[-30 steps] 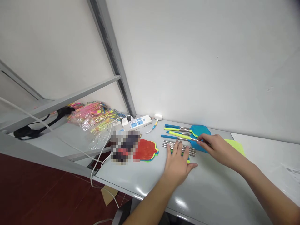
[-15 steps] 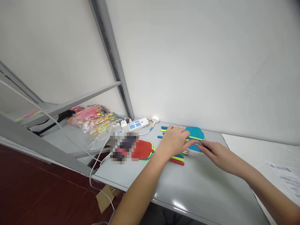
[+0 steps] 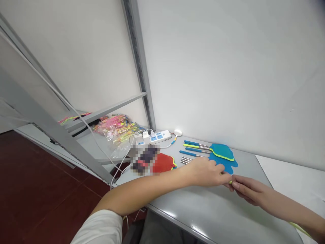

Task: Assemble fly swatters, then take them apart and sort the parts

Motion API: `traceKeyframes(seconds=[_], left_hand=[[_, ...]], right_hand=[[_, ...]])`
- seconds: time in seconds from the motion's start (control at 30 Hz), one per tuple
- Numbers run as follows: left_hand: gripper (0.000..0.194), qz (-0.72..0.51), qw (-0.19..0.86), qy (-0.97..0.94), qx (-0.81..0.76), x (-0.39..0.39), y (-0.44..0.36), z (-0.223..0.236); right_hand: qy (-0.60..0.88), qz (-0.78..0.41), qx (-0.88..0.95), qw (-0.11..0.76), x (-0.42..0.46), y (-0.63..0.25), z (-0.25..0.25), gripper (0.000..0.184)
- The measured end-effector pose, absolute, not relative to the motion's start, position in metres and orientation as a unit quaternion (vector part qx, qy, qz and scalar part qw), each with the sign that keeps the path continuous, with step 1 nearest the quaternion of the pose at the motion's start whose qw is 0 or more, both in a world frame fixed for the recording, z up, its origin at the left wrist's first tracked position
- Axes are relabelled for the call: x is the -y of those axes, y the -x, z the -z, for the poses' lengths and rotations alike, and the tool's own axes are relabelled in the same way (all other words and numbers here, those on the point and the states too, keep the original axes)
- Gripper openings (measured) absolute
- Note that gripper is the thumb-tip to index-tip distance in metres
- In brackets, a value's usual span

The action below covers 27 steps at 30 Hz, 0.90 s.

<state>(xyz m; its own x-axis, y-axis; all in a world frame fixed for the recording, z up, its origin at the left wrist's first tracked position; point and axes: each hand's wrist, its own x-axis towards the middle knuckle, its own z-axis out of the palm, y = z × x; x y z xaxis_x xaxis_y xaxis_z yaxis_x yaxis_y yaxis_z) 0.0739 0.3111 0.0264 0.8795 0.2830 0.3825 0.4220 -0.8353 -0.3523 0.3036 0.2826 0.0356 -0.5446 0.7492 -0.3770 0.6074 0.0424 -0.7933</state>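
Observation:
My left hand (image 3: 205, 173) reaches across the grey table (image 3: 203, 210), fingers curled. Its fingertips meet those of my right hand (image 3: 247, 191), which is pinched. Between the two sets of fingertips shows a small yellow-green piece (image 3: 230, 182), and both hands grip it. A yellow-green edge (image 3: 302, 228) shows under my right forearm. Just beyond my left hand lie blue fly swatters (image 3: 223, 157) with blue and yellow-green handles (image 3: 194, 145). Thin metal rods (image 3: 186, 160) stick out from under my left hand.
Red swatter heads (image 3: 164, 162) lie left of my hand beside a blurred dark object (image 3: 144, 159). A white power strip (image 3: 157, 136) with cables sits by the wall. A bag of colourful items (image 3: 116, 127) lies on the left shelf. A slanted metal frame (image 3: 137, 67) rises behind.
My left hand has moved from the swatter handles down and right to meet my right hand, which drew back toward me. The blue swatters lie uncovered. The camera has swung left.

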Motion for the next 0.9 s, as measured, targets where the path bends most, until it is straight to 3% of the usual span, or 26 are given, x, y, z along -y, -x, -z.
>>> traceKeyframes(seconds=[0.17, 0.33, 0.5, 0.6, 0.7, 0.8, 0.9], left_hand=[[0.017, 0.093, 0.158, 0.948, 0.259, -0.277, -0.060, -0.022], [0.027, 0.026, -0.005, 0.927, 0.374, -0.253, -0.050, -0.014], [0.039, 0.033, -0.135, 0.900, 0.413, -0.238, -0.041, -0.009], [0.039, 0.060, -0.364, 0.845, 0.386, -0.237, -0.038, -0.014], [0.048, 0.002, -0.627, 0.692, 0.357, -0.243, -0.024, -0.016], [0.052, -0.101, -0.810, 0.476, 0.329, -0.254, 0.003, -0.010], [0.049, 0.019, -0.881, 0.361, 0.306, -0.264, 0.019, 0.000]], right_hand=[[0.446, -0.429, 0.781, 0.084, -0.269, -0.283, -0.024, 0.034], [0.399, -0.164, 0.901, 0.045, -0.260, -0.275, 0.002, 0.023], [0.299, 0.087, 0.949, 0.048, -0.248, -0.270, 0.015, 0.017], [0.259, 0.151, 0.952, 0.054, -0.242, -0.263, 0.012, 0.017], [0.230, 0.178, 0.955, 0.059, -0.249, -0.276, 0.004, 0.016], [0.237, 0.200, 0.945, 0.107, -0.276, -0.327, -0.009, 0.025], [0.394, 0.267, 0.871, 0.117, -0.301, -0.386, -0.023, 0.021]])
